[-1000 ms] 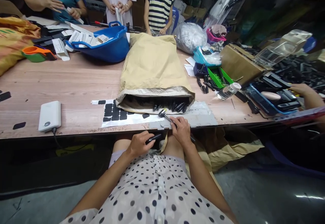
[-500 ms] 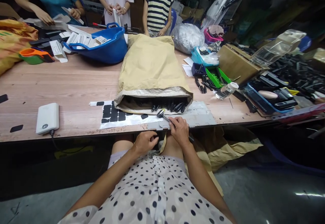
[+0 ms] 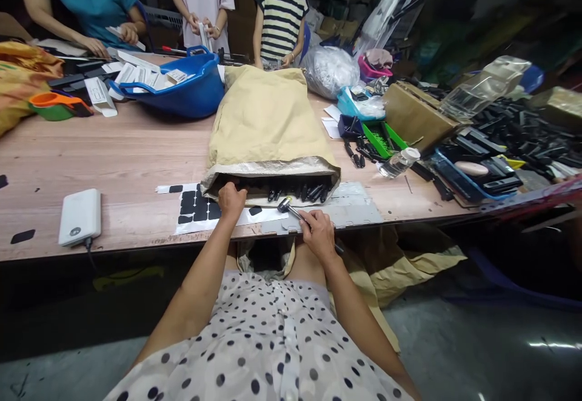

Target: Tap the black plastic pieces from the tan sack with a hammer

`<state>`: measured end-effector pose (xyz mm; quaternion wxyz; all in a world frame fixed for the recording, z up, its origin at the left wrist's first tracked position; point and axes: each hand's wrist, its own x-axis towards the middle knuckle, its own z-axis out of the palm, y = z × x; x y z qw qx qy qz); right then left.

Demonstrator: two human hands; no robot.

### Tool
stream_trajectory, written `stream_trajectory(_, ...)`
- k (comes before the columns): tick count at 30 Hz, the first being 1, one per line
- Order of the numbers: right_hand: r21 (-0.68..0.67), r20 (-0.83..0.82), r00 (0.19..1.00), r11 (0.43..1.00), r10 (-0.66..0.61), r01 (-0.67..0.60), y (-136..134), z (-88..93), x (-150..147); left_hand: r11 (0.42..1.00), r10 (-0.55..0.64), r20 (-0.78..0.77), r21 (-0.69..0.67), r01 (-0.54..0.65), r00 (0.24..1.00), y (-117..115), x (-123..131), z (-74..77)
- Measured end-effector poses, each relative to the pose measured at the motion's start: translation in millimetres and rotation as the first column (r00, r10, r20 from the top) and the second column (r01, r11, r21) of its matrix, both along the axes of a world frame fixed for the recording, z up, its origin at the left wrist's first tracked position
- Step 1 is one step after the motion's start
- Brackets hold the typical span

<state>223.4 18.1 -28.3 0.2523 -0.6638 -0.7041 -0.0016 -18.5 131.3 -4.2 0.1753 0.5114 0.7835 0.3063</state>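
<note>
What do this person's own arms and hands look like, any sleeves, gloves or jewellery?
Both forearms are bare, with no sleeve over them. The left hand and the right hand are ungloved, and no ring, watch or bracelet shows on either. Closer to the camera, the arms come out from a pale garment with black polka dots.

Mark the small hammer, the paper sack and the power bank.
small hammer [image 3: 293, 211]: head view, metal shaft.
paper sack [image 3: 268, 122]: head view, upper face.
power bank [image 3: 80, 216]: head view, white top.
</note>
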Motion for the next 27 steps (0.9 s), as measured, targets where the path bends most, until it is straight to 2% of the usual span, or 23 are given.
stream_trajectory(4,0.001,-0.023,1.0,1.0,0.004,-0.004,-0.6,-0.7,0.8,0.99,-0.119,-0.025,0.071,0.12,0.993,-23.5,-10.6,2.5)
stream_trajectory(8,-0.006,-0.056,0.998,1.0,-0.001,0.0,-1.6,-1.7,0.7,0.942,-0.279,-0.01,0.192,0.276,0.96,-57.3,-14.2,2.0)
stream_trajectory(11,0.003,-0.083,0.996,1.0,-0.03,0.03,-2.4,-2.8,0.6,0.884,-0.443,0.012,0.172,0.434,0.897,-75.0,-5.4,-2.4)
stream_trajectory(13,0.009,-0.096,0.994,0.999,-0.046,0.047,-2.3,-3.6,0.6,0.854,-0.506,-0.003,0.133,0.502,0.862,-80.2,3.3,-4.9)
stream_trajectory(18,-0.001,-0.107,0.994,0.999,-0.036,0.036,0.7,-3.6,1.9,0.865,-0.492,-0.1,0.054,0.498,0.865,-83.5,19.5,-5.4)
stream_trajectory(22,0.001,-0.119,0.992,0.999,-0.04,0.04,-0.9,1.7,2.1,0.861,-0.488,-0.155,0.074,0.503,0.859,-86.2,24.5,-7.7)
stream_trajectory(27,0.032,-0.234,0.97,0.998,0.065,-0.059,-13.3,10.4,-7.6,0.869,-0.474,-0.142,0.081,0.488,0.869,-85.9,25.4,-11.7)
